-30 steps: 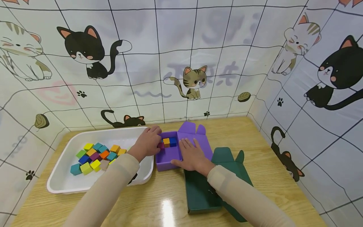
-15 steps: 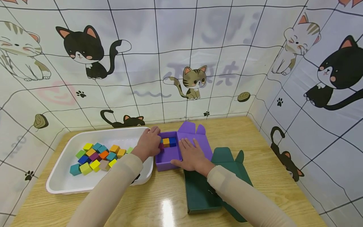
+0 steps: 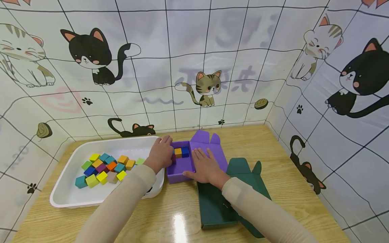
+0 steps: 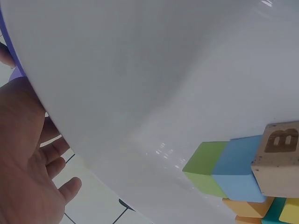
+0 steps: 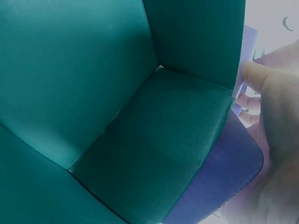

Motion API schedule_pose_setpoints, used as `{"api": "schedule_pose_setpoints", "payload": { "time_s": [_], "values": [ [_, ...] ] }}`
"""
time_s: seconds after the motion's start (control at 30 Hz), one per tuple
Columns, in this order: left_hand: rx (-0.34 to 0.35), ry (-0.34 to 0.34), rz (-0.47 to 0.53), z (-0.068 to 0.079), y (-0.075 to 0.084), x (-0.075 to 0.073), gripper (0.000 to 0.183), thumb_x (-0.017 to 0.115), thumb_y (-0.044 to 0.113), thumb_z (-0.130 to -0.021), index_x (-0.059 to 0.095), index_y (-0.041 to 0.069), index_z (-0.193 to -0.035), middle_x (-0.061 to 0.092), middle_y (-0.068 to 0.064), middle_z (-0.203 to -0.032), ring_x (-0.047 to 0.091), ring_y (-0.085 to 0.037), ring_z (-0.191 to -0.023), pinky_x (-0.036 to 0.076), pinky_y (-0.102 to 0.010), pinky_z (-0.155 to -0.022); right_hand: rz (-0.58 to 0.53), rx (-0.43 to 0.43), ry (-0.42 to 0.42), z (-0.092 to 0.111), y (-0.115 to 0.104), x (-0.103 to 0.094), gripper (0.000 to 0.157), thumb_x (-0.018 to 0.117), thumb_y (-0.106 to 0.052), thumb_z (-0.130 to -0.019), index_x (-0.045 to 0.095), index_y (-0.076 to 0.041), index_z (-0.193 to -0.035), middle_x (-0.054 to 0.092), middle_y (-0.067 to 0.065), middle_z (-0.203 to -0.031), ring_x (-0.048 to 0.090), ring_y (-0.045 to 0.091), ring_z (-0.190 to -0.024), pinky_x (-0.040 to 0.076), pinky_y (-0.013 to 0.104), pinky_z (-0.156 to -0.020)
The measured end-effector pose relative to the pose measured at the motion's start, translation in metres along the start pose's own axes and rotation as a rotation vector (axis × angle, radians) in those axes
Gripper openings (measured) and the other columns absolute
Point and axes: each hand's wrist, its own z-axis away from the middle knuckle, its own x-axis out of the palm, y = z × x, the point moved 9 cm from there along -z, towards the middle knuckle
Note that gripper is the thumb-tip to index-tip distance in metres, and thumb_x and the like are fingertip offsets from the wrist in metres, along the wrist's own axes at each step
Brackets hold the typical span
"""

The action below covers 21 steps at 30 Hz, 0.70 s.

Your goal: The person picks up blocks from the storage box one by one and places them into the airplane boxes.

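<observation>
My left hand [image 3: 161,152] reaches over the tray's right rim to the left wall of an open purple box [image 3: 182,178]. A magenta cube [image 3: 173,159] peeks out beside its fingers; I cannot tell whether they pinch it. An orange cube [image 3: 178,153] and a dark blue cube [image 3: 185,152] sit in a row along the box's back wall, with a sliver of teal at the row's left. Laid flat, fingers straight, my right hand [image 3: 207,167] rests on the box's right wall and folded-back lid [image 3: 217,153]. In the left wrist view the fingertips are partly hidden behind the tray rim.
A white tray [image 3: 65,197] on the left holds several coloured cubes, one a bare wooden cube [image 4: 282,158] marked B. Under my right forearm lies a dark green box [image 3: 212,209] with its flap [image 3: 243,168] spread. A cat-print sheet [image 3: 194,44] stands behind the table.
My left hand has shifted very slightly, and less of the magenta cube shows beside it. My right hand and both boxes stay where they were.
</observation>
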Motion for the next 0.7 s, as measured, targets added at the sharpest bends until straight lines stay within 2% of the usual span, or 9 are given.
{"api": "schedule_pose_setpoints", "payload": {
  "time_s": [0.17,0.3,0.37,0.5,0.57,0.7],
  "values": [
    [-0.004,0.000,0.004,0.000,-0.001,-0.001,0.022,0.068,0.031,-0.084,0.073,0.011,-0.090,0.049,-0.012,-0.136,0.032,-0.028,-0.138,0.031,-0.051,-0.115,0.000,-0.001,-0.003,0.000,0.000,0.000,0.093,0.041,-0.070,-0.091,0.019,-0.007,-0.156,0.019,0.009,-0.163,0.015,0.025,-0.153,0.005,0.051,-0.125],
    [-0.007,0.058,0.049,0.003,-0.011,-0.011,0.018,0.069,0.031,-0.083,0.071,0.013,-0.083,0.050,-0.010,-0.135,0.035,-0.029,-0.139,0.033,-0.052,-0.114,-0.005,-0.009,-0.002,0.000,-0.001,0.000,0.093,0.041,-0.070,-0.091,0.019,-0.007,-0.156,0.020,0.010,-0.163,0.015,0.025,-0.153,0.006,0.052,-0.124],
    [-0.012,0.098,0.090,0.007,-0.021,-0.020,0.015,0.069,0.028,-0.083,0.071,0.013,-0.081,0.050,-0.010,-0.135,0.035,-0.030,-0.140,0.033,-0.053,-0.114,-0.009,-0.006,-0.005,0.000,-0.001,0.001,0.093,0.040,-0.071,-0.091,0.018,-0.008,-0.156,0.019,0.009,-0.163,0.015,0.025,-0.153,0.006,0.051,-0.125],
    [-0.026,0.156,0.169,0.019,-0.045,-0.035,0.013,0.067,0.024,-0.084,0.074,0.014,-0.090,0.049,-0.011,-0.137,0.032,-0.031,-0.141,0.032,-0.054,-0.112,-0.012,-0.003,-0.009,-0.001,0.000,0.001,0.094,0.041,-0.071,-0.090,0.018,-0.007,-0.156,0.018,0.010,-0.163,0.014,0.025,-0.153,0.005,0.051,-0.125],
    [-0.040,0.172,0.201,0.026,-0.059,-0.039,0.016,0.068,0.024,-0.084,0.075,0.015,-0.096,0.049,-0.012,-0.139,0.031,-0.033,-0.142,0.032,-0.055,-0.112,-0.012,-0.006,-0.008,-0.001,0.000,0.001,0.094,0.041,-0.071,-0.090,0.018,-0.007,-0.156,0.018,0.010,-0.163,0.014,0.026,-0.153,0.005,0.051,-0.125],
    [-0.076,0.177,0.238,0.042,-0.087,-0.038,0.018,0.068,0.022,-0.085,0.074,0.013,-0.100,0.048,-0.014,-0.140,0.029,-0.036,-0.143,0.030,-0.059,-0.112,-0.017,-0.011,-0.006,0.000,0.000,0.002,0.094,0.042,-0.070,-0.091,0.018,-0.006,-0.156,0.018,0.011,-0.163,0.014,0.026,-0.153,0.005,0.052,-0.124]
  ]
}}
